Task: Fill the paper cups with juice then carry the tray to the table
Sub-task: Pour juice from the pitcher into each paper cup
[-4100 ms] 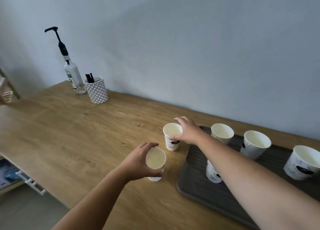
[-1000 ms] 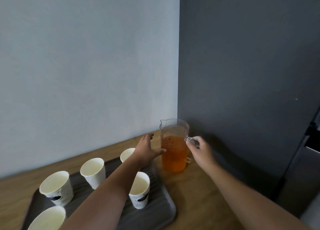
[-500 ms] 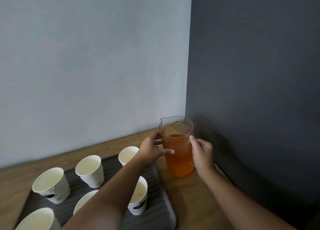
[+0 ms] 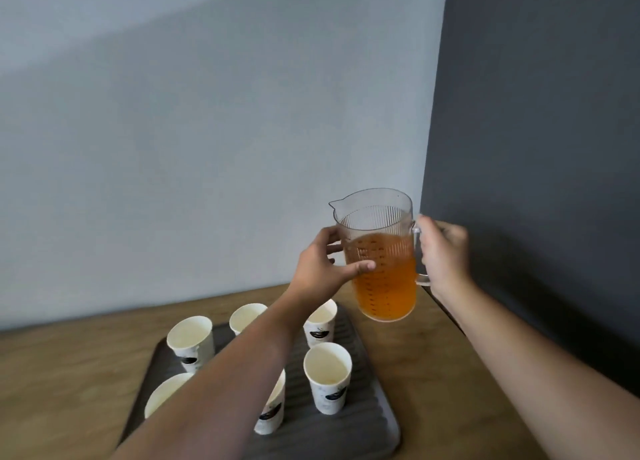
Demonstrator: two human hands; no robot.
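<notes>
Drinks counter (image 4: 433, 355): juice jug (image 4: 381, 251), paper cups (image 4: 327, 376)

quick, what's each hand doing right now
Left hand: closed around the side of the juice jug.
Right hand: closed on the jug's handle.

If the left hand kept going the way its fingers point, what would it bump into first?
It is there already: the left hand presses on the side of the juice pitcher, thumb across the front. Past the pitcher would probably come the right hand on the handle.
</notes>
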